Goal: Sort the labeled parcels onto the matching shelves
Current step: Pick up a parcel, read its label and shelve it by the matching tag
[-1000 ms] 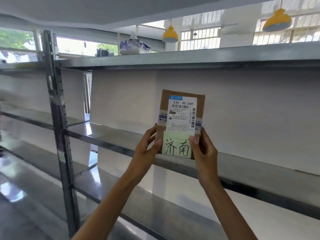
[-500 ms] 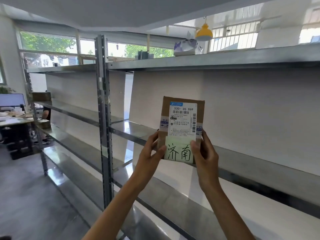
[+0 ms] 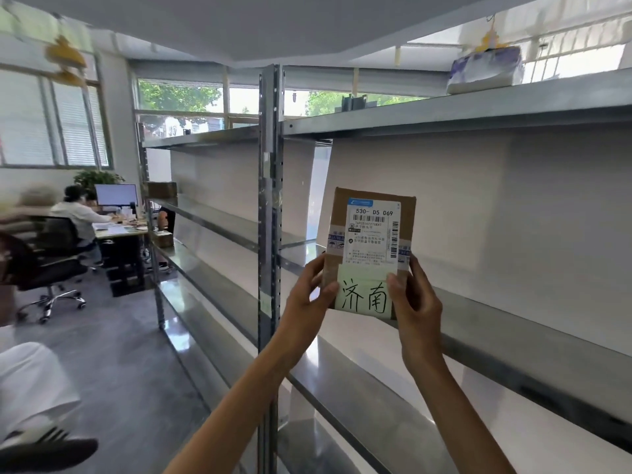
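Item: one small cardboard parcel (image 3: 339, 217), held upright in the air in front of the steel shelving, level with the middle shelf (image 3: 513, 323) and, as far as I can see, resting on no shelf. Face: a white shipping label (image 3: 374, 234) printed 530-D5 069 with barcodes, and below it a pale green note (image 3: 362, 297) bearing two handwritten characters. Left hand (image 3: 307, 299): grips the lower left edge, thumb on the front, fingers curled behind. Right hand (image 3: 415, 302): grips the lower right edge, thumb over the note's corner. Grip and pose are unchanged from half a second ago. What has changed is the outlook, which has swung left: the shelving upright (image 3: 270, 200) now stands just left of the parcel, near mid-view, and the wrapped pack (image 3: 484, 70) on the top shelf (image 3: 444, 111) has slid to the far right. Newly open to view on the left: a seated person (image 3: 77, 213) at a desk with a monitor (image 3: 116, 195), an office chair (image 3: 51, 265), a brown box (image 3: 161, 189) on the farther rack, and, lower left, a white trouser leg (image 3: 34, 381) with a striped black shoe (image 3: 44, 449).
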The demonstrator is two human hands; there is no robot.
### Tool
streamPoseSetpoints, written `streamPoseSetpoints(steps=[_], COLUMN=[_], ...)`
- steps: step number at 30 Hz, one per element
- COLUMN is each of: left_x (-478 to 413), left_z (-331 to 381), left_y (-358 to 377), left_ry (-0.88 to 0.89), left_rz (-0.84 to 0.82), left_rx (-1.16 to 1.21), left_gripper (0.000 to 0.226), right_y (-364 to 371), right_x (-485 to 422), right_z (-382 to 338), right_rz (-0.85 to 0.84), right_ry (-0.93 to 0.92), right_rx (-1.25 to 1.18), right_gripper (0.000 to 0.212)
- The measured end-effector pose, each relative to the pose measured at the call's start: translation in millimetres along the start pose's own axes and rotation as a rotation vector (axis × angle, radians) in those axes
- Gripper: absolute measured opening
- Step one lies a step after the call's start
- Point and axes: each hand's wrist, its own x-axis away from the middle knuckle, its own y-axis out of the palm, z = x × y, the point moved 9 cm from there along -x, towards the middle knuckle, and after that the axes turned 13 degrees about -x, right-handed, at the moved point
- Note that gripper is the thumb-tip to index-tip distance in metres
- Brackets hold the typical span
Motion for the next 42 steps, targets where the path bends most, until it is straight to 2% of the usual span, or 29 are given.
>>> streamPoseSetpoints(steps=[11, 21, 28, 42], left_x=[-81.3, -133.8, -177.3, -216.8], left_z=[-55.4, -114.6, -143.1, -188.6], left_y=[-33.7, -66.8, -89.4, -107.2], left_ry=[0.014, -0.002, -0.013, -0.006], left_rz=[-0.001, -0.015, -0.119, -0.334], left_rx=[0.01, 0.067, 0.097, 0.276], left_gripper=[0.031, 0.032, 0.044, 0.036], right_y=[37.8, 70.7, 96.4, 124.0], right_x=[-77.3, -107.9, -132.4, -130.3], right_z=[65.7, 107.6, 133.2, 168.0], right_rz=[-0.04, -0.015, 0.066, 0.202], right_ry=[-0.013, -0.016, -0.041, -0.076], right_rx=[0.06, 0.17, 0.203, 0.212], right_gripper=[0.053, 0.057, 0.057, 0.056])
